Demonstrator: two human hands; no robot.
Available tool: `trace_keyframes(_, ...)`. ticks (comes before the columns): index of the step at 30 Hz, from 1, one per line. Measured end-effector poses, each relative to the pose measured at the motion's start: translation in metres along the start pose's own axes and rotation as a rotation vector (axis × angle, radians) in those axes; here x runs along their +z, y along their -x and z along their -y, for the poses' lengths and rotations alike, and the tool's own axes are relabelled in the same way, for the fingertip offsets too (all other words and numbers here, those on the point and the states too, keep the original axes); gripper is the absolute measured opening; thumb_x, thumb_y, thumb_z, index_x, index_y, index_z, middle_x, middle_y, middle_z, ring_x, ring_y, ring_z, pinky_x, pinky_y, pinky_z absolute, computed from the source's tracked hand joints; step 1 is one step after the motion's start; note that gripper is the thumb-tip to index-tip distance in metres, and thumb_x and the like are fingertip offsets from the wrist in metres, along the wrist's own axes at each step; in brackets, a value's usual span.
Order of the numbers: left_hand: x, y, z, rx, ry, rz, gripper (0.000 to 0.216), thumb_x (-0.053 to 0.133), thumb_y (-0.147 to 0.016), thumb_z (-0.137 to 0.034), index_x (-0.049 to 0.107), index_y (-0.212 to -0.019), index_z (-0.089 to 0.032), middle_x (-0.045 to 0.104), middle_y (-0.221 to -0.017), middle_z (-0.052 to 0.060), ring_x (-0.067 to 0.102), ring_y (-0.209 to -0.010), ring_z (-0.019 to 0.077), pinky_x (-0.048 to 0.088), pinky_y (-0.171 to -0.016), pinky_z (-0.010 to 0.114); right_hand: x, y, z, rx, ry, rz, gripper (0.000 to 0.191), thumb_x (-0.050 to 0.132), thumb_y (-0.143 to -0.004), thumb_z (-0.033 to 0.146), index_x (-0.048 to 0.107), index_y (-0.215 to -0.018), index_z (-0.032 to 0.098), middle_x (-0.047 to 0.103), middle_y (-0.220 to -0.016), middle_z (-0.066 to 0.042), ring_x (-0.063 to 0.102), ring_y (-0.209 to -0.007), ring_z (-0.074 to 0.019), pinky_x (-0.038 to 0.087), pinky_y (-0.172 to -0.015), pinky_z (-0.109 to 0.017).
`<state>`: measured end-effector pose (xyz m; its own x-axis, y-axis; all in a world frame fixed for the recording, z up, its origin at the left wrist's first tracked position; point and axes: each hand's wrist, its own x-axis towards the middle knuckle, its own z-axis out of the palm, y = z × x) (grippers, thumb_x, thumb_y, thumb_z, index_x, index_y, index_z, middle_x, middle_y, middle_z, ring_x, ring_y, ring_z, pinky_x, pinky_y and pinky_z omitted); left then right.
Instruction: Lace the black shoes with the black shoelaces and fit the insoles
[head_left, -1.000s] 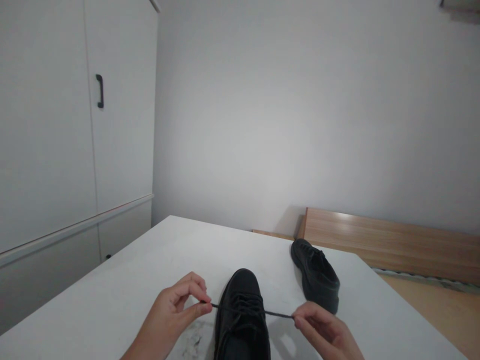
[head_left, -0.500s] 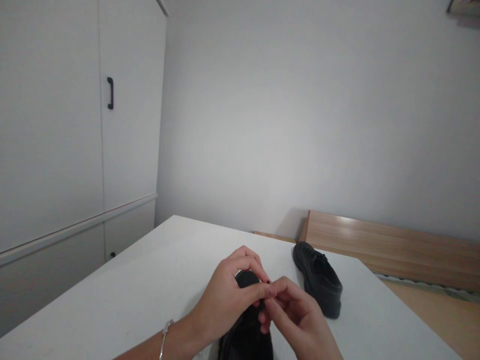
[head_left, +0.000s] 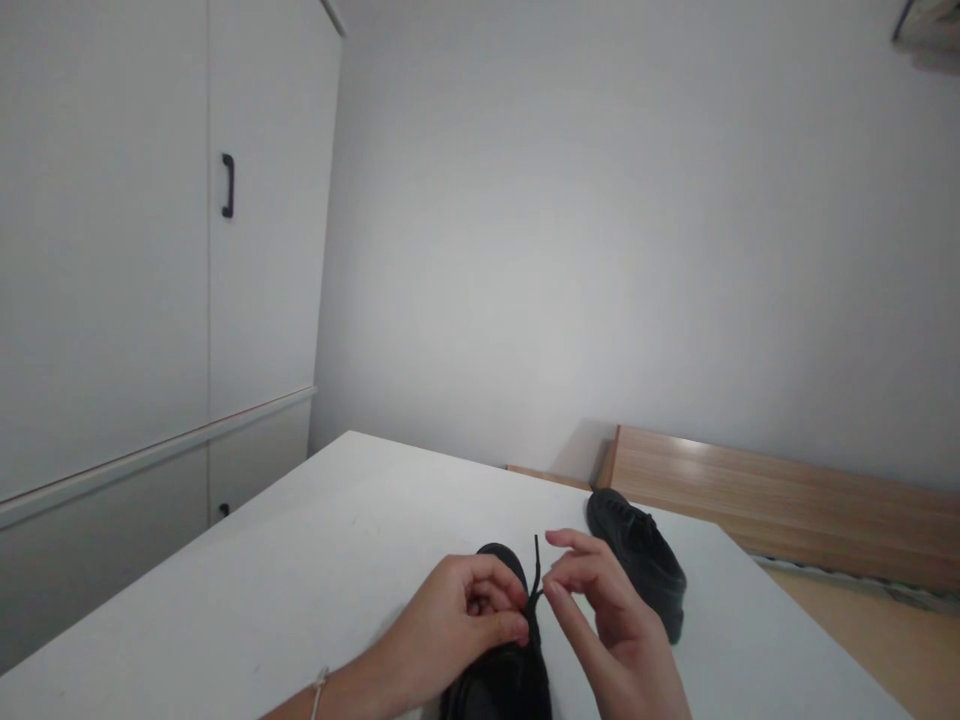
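Observation:
A black shoe (head_left: 499,685) lies on the white table (head_left: 300,590) at the bottom middle, its toe pointing away from me. My left hand (head_left: 480,605), with a thin bracelet at the wrist, is over the shoe and pinches at a black shoelace (head_left: 537,565) on the shoe's right side. One lace end sticks up between my hands. The fingertips of my right hand (head_left: 600,610) pinch the lace just right of my left fingers; its index finger is raised. Part of the shoe is hidden under my left hand.
A second black shoe (head_left: 637,550), its lace tied, stands on the table behind my right hand. Beyond the table's far right edge is a wooden panel (head_left: 750,490) against the wall. White cupboards (head_left: 262,250) stand at left.
My hands were together, fingertips touching; now they are slightly apart. The right hand has drawn a little to the right, and a lace end shows standing up between them.

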<state>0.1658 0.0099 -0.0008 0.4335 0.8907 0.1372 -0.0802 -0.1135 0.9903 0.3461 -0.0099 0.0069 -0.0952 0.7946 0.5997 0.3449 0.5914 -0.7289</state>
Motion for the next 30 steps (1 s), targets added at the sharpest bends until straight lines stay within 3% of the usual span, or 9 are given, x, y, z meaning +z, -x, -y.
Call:
trace_keyframes(3,0.003,0.001,-0.001,0.000,-0.070,0.020,0.011,0.071,-0.068,-0.021,0.071,-0.073,-0.012,0.060,-0.062,-0.002,0.048,-0.060,0.0123,0.033,-0.059,0.025,0.000,-0.001,0.000,-0.200,0.273,0.002,0.010,0.062,-0.090,0.027,0.071,-0.086,0.027,0.058,-0.127,-0.008,0.054,-0.118,-0.0255,0.046,-0.097,-0.036)
trace_keyframes(6,0.005,0.003,-0.004,0.007,-0.131,0.060,0.016,0.070,-0.071,-0.027,0.071,-0.068,-0.011,0.056,-0.061,-0.002,0.043,-0.059,0.0116,0.031,-0.058,0.026,0.004,-0.002,0.005,-0.259,0.359,0.015,0.015,0.059,-0.091,0.023,0.072,-0.088,0.029,0.054,-0.132,-0.007,0.051,-0.120,-0.0258,0.042,-0.099,-0.038)
trace_keyframes(10,0.001,0.007,-0.012,-0.007,-0.125,0.077,0.022,0.071,-0.072,-0.033,0.072,-0.068,-0.011,0.049,-0.057,-0.004,0.038,-0.057,0.0103,0.027,-0.054,0.024,0.006,-0.007,0.008,-0.174,0.249,0.136,0.016,0.058,-0.093,0.029,0.073,-0.087,0.030,0.064,-0.119,-0.005,0.055,-0.116,-0.0248,0.041,-0.098,-0.038)
trace_keyframes(14,-0.005,0.009,-0.015,0.069,-0.300,0.065,0.012,0.068,-0.069,-0.017,0.078,-0.076,-0.015,0.059,-0.062,-0.002,0.046,-0.059,0.0115,0.032,-0.055,0.023,0.005,-0.011,0.003,0.067,0.022,0.247,0.028,0.049,-0.098,0.040,0.073,-0.093,0.025,0.073,-0.095,-0.005,0.066,-0.095,-0.0230,0.048,-0.086,-0.035)
trace_keyframes(19,-0.002,0.007,-0.001,0.503,-0.652,-0.012,0.022,0.057,-0.069,0.000,0.068,-0.077,-0.017,0.067,-0.078,0.003,0.057,-0.079,0.0175,0.042,-0.078,0.030,0.001,-0.010,-0.005,0.224,-0.031,0.277,0.028,0.060,-0.090,0.044,0.074,-0.097,0.020,0.075,-0.091,-0.007,0.066,-0.086,-0.0244,0.050,-0.079,-0.035)
trace_keyframes(23,0.006,0.005,0.012,0.810,-0.914,-0.122,0.023,0.047,-0.079,0.003,0.054,-0.082,-0.018,0.061,-0.078,0.003,0.049,-0.076,0.0181,0.038,-0.074,0.031,0.001,-0.009,-0.006,0.263,-0.025,0.312,0.029,0.063,-0.086,0.043,0.077,-0.090,0.018,0.073,-0.076,-0.006,0.063,-0.073,-0.0221,0.049,-0.071,-0.034)
trace_keyframes(26,0.010,0.005,0.017,0.957,-1.066,-0.142,0.023,0.042,-0.086,0.002,0.050,-0.080,-0.018,0.058,-0.078,0.003,0.044,-0.074,0.0190,0.035,-0.069,0.032,0.002,-0.010,-0.005,0.288,-0.047,0.334,0.030,0.066,-0.083,0.045,0.079,-0.086,0.018,0.075,-0.077,-0.007,0.064,-0.075,-0.0233,0.049,-0.072,-0.034)
trace_keyframes(30,0.008,0.006,0.018,1.039,-1.182,-0.150,0.026,0.037,-0.097,-0.005,0.051,-0.078,-0.017,0.056,-0.077,0.004,0.042,-0.073,0.0198,0.032,-0.067,0.033,0.002,-0.012,-0.003,0.301,-0.062,0.369,0.027,0.068,-0.081,0.043,0.079,-0.080,0.019,0.076,-0.078,-0.007,0.065,-0.076,-0.0242,0.049,-0.073,-0.034)
